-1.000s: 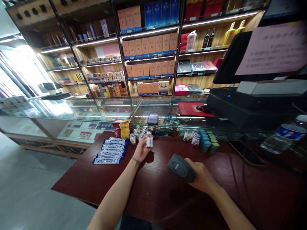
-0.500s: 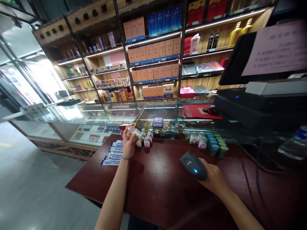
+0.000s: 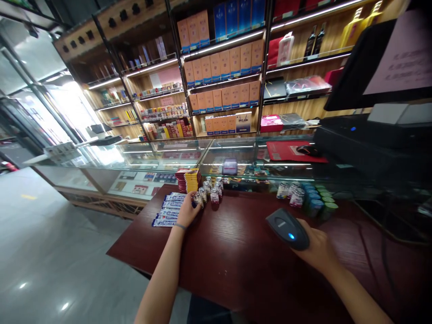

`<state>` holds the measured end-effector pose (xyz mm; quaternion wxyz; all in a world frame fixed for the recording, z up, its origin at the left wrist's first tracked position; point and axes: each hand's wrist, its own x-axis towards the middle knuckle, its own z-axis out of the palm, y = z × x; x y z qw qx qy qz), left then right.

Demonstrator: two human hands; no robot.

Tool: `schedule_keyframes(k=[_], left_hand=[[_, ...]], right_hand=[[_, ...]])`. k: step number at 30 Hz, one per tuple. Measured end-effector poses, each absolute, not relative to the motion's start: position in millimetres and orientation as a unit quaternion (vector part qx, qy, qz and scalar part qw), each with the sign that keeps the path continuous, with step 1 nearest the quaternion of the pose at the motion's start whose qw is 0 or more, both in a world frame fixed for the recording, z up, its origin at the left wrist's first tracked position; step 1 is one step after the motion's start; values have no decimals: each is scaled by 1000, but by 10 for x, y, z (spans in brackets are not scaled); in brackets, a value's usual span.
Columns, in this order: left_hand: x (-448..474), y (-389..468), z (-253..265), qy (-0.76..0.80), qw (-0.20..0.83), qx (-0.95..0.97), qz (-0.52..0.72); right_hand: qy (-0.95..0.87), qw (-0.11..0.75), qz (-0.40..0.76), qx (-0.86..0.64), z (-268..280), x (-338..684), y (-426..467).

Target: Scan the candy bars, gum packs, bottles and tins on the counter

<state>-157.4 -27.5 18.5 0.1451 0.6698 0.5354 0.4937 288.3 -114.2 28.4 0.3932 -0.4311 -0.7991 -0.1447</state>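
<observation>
My left hand (image 3: pixel 188 210) is closed on a small jar (image 3: pixel 198 200) at the front left of a group of similar jars (image 3: pixel 215 195). The held jar is low by the dark red wooden counter (image 3: pixel 222 247); whether it touches the surface I cannot tell. In my right hand (image 3: pixel 319 247) is a dark grey barcode scanner (image 3: pixel 286 228) with a blue light on top, raised above the counter and tilted leftward. Blue-and-white sachets (image 3: pixel 168 215) lie in a row beside my left wrist. Behind them stands a stack of red and yellow packs (image 3: pixel 188 181).
On the right stand more small jars (image 3: pixel 297 198) and rows of blue and green cans (image 3: pixel 326 209). A glass display case (image 3: pixel 158 155) runs along the back. A dark monitor (image 3: pixel 361 67) and a red mat (image 3: pixel 286 152) with a mouse are at the right.
My left hand has lowered the jar from above the group to its front left side. The scanner stays in my right hand. The whole view has shifted slightly.
</observation>
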Motion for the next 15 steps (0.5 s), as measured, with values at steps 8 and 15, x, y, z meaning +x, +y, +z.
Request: schedule_keyframes(k=[8,15], left_hand=[[-1564,-230,85,554,125,690,449],[-1536,-242,75,547,128,696,447]], right_hand=[[-790,390,-113,-459,218,2897,-1134],[-800,388,-140,-436,267,2866,-1136]])
